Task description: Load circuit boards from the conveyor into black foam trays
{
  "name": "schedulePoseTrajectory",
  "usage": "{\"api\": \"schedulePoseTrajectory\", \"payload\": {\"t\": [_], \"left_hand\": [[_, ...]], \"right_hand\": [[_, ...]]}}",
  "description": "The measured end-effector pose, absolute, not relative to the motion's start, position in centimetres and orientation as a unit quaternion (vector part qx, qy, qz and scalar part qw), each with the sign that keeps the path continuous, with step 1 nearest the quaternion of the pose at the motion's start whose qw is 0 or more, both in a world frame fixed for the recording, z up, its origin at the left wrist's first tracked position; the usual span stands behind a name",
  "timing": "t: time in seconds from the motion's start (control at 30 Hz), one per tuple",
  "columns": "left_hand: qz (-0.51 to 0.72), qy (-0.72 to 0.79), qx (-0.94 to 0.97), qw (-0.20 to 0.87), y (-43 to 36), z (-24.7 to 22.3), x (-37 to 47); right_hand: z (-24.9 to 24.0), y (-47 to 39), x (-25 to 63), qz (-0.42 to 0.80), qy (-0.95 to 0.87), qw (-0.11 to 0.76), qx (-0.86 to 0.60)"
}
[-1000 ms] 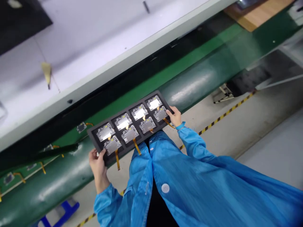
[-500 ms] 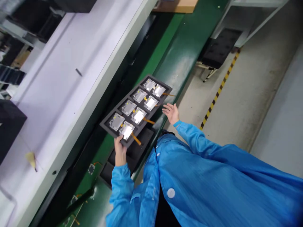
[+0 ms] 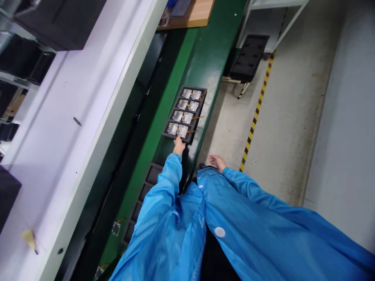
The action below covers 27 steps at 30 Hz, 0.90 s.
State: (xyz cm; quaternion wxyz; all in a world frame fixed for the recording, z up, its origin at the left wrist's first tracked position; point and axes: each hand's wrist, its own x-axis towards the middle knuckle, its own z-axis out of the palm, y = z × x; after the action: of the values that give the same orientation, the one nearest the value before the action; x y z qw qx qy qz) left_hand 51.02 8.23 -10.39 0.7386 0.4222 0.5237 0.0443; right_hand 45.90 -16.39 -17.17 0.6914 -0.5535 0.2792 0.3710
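A black foam tray [image 3: 170, 134] with several circuit boards [image 3: 188, 117] in its pockets lies over the green bench edge. Orange flex cables stick out from its right side. My left hand [image 3: 179, 146] grips the near end of this tray, thumb on top and the other fingers mostly hidden. Held low in front of my coat, my right hand [image 3: 217, 161] has loosely bent fingers, apart, with nothing in them. A second black tray [image 3: 149, 181] with bare pockets lies nearer to me, partly covered by my left sleeve.
Along the left runs a white shelf [image 3: 96, 97] with black boxes [image 3: 63, 23]. A wooden board [image 3: 193, 17] sits at the far end of the green bench [image 3: 209, 50]. Another black tray [image 3: 250, 56] rests on a low stand at right. Loose circuit boards [image 3: 116, 228] lie at lower left.
My left hand has carried the loaded tray forward, away from the bare tray, and down onto the bench. The right hand has drawn back toward my body. The view has shifted.
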Motion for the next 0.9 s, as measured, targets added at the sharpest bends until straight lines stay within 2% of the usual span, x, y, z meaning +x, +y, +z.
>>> {"api": "schedulePoseTrajectory", "payload": {"t": [0.13, 0.23, 0.3, 0.37, 0.47, 0.53, 0.63, 0.77, 0.9], "left_hand": [[0.057, 0.562, 0.381, 0.732, 7.5, -10.5, 48.3], [0.082, 0.474, 0.387, 0.787, 8.1, -8.9, 43.5], [0.108, 0.426, 0.437, 0.785, 8.6, -7.3, 39.2], [0.16, 0.435, 0.515, 0.721, 9.3, -5.6, 34.4], [0.252, 0.548, 0.618, 0.504, 10.8, -2.9, 25.9], [0.288, 0.643, 0.616, 0.352, 11.8, -1.2, 19.3], [0.318, 0.755, 0.528, 0.222, 11.8, 0.7, 9.2], [0.301, 0.847, 0.408, 0.159, 8.8, -0.2, -0.4], [0.255, 0.865, 0.362, 0.235, 6.0, -3.9, -3.1]], "right_hand": [[-17.7, -16.8, 46.6, 0.369, 0.28, 0.672, -0.577], [-18.0, -16.1, 46.9, 0.394, 0.263, 0.646, -0.599], [-18.0, -15.1, 47.1, 0.422, 0.237, 0.624, -0.613], [-18.1, -13.7, 47.4, 0.454, 0.202, 0.6, -0.627], [-18.1, -10.7, 47.5, 0.495, 0.136, 0.568, -0.644], [-18.2, -8.4, 46.8, 0.505, 0.072, 0.559, -0.654], [-18.1, -5.2, 44.8, 0.501, -0.048, 0.557, -0.661], [-17.3, -1.0, 42.3, 0.449, -0.224, 0.536, -0.679], [-15.8, 2.8, 41.0, 0.395, -0.372, 0.477, -0.692]]}}
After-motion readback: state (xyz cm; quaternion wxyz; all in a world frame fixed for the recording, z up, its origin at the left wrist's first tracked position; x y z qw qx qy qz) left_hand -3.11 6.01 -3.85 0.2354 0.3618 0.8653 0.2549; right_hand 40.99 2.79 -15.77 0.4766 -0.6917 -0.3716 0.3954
